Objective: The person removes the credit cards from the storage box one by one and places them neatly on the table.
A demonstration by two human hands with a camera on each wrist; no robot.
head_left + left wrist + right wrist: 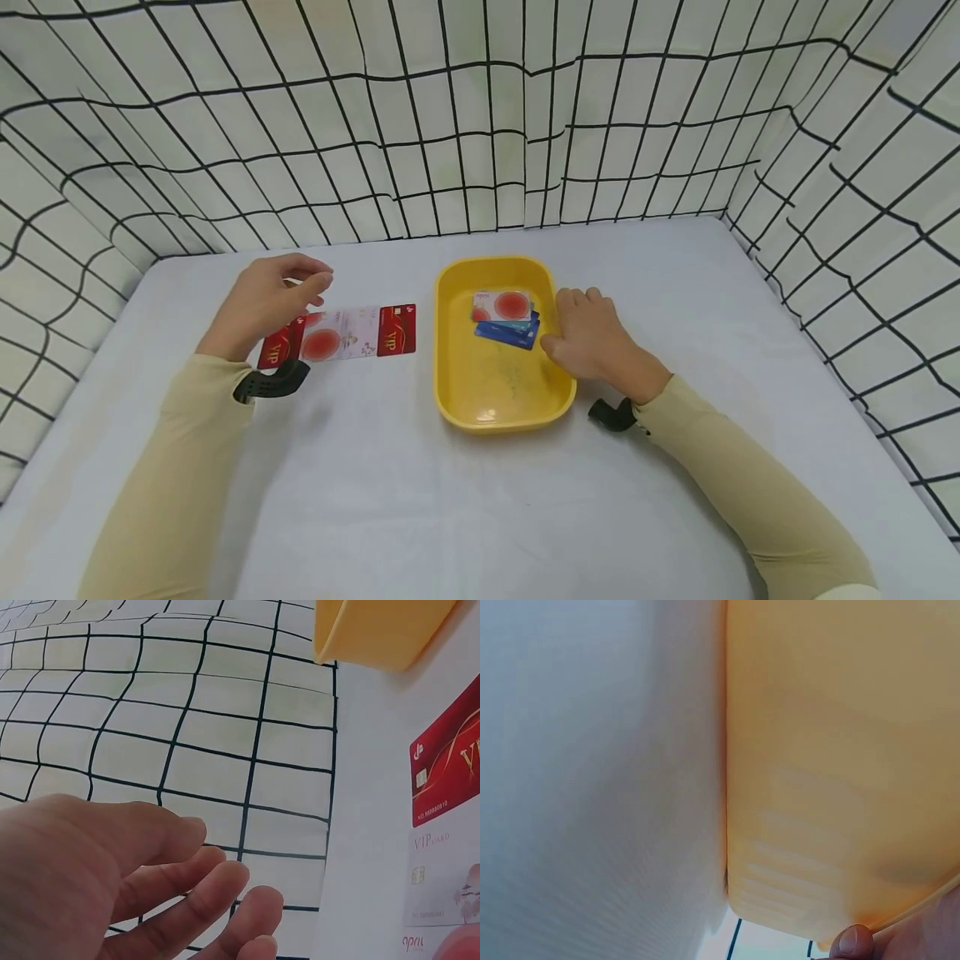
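Note:
My left hand (270, 296) hovers over the left end of a row of cards, its fingers loosely bent and nothing between them. In that row lie a red VIP card (397, 330), a pale flowered card (360, 332), a card with a red circle (321, 343) and, partly covered by the hand, another red VIP card (279, 346). My right hand (592, 337) grips the right rim of a yellow plastic tray (461, 392), thumb over the inner side. Inside the tray, a white card with red circles (504, 306) tops several fanned blue cards (510, 335).
A white cloth (420, 508) covers the table. Black wire grid (465, 133) over pale sheeting walls off the back and both sides. Dark wrist mounts (273, 381) stick out at both cuffs, the left one close beside the card row.

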